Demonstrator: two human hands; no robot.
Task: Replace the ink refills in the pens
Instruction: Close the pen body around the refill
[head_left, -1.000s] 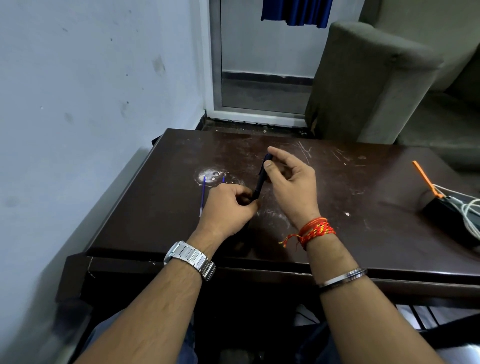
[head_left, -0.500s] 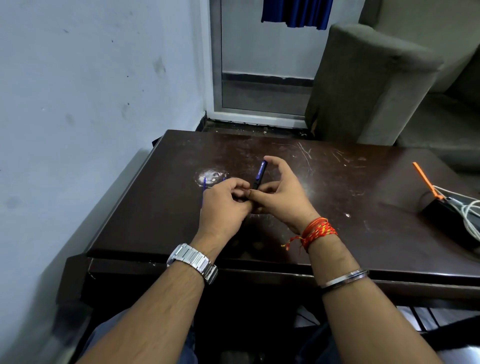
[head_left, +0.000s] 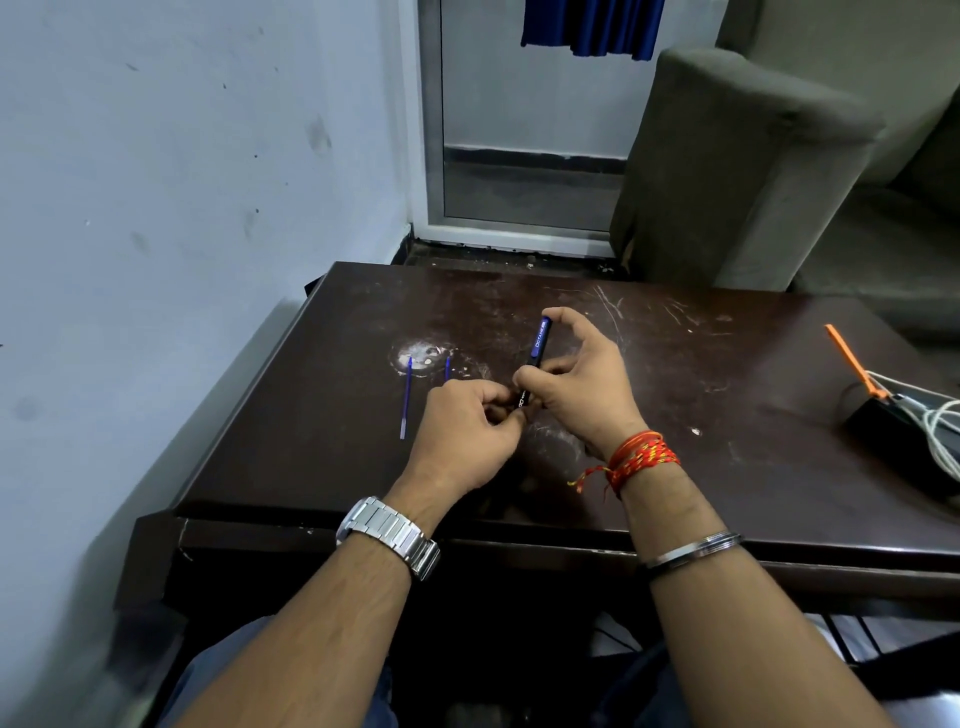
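A dark pen with a blue clip (head_left: 537, 345) stands tilted above the brown table (head_left: 727, 467), its top end pointing away from me. My right hand (head_left: 576, 384) pinches its barrel with thumb and fingers, and the index finger arches over the top end. My left hand (head_left: 465, 434) is closed around the pen's lower end, which is hidden. A thin blue refill (head_left: 406, 397) lies on the table left of my left hand. A second blue refill (head_left: 447, 368) pokes out just beyond my left knuckles, mostly hidden.
A black box (head_left: 893, 431) with white cables and an orange strip (head_left: 852, 361) sits at the table's right edge. A wall runs along the left side. A grey sofa arm (head_left: 737, 171) stands behind the table.
My right hand slid down the pen from its top to the barrel, then the index finger lifted back over the top end. My left hand stayed closed on the lower end.
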